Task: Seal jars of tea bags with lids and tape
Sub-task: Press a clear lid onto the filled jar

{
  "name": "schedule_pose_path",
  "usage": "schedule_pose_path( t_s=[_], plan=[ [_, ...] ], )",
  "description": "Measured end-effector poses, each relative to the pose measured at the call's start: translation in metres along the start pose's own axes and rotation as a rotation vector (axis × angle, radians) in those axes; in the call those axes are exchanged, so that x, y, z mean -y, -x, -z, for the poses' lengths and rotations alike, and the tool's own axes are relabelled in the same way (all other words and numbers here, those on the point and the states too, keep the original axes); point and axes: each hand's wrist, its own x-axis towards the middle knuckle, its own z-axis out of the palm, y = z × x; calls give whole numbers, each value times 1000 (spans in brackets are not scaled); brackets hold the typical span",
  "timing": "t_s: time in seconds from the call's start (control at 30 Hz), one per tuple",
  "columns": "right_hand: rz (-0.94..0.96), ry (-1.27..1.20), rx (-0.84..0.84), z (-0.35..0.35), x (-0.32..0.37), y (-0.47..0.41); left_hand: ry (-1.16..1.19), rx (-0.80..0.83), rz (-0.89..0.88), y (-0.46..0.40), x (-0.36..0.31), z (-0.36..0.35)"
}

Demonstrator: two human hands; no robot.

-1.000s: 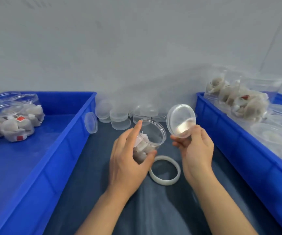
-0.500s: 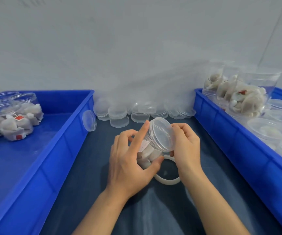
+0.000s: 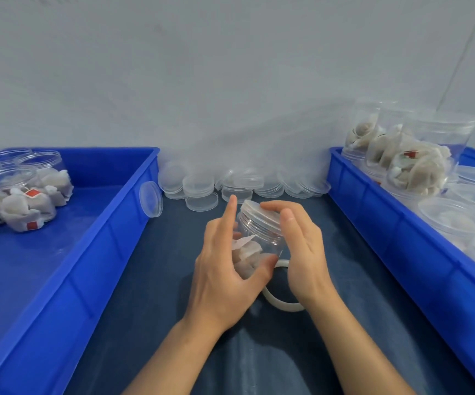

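Note:
A clear plastic jar (image 3: 262, 238) with tea bags inside is held tilted above the dark cloth at the centre. My left hand (image 3: 224, 269) grips its body, thumb under it and index finger pointing up. A translucent lid (image 3: 260, 213) sits on the jar's mouth. My right hand (image 3: 301, 246) curls round the lid from the right. A white roll of tape (image 3: 280, 303) lies on the cloth beneath, partly hidden by my hands.
A blue bin (image 3: 110, 246) on the left holds several jars of tea bags (image 3: 28, 195). Another blue bin (image 3: 396, 240) on the right holds open filled jars (image 3: 413, 161). Several loose lids (image 3: 230, 185) lie along the wall, one lid (image 3: 151, 198) leaning on the left bin.
My right hand brought the lid from beside the jar onto its mouth and now wraps round it. The jar has tipped so its mouth faces up and away.

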Motion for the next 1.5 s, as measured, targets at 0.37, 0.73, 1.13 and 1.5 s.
schedule_pose_path(
  t_s=[0.37, 0.73, 1.13, 1.5],
  plan=[
    [-23, -57, 25, -2, -6, 2, -74, -88, 29, 0, -5, 0],
    [-30, -256, 59, 3, -9, -2, 461, -7, 226, -4, -6, 0],
    [-78, -325, 104, 8, -17, -7, 517, -44, 213, -6, -11, -2],
    [-123, -177, 76, -6, -5, 0, -91, -216, -1, -3, -5, -1]
  ],
)
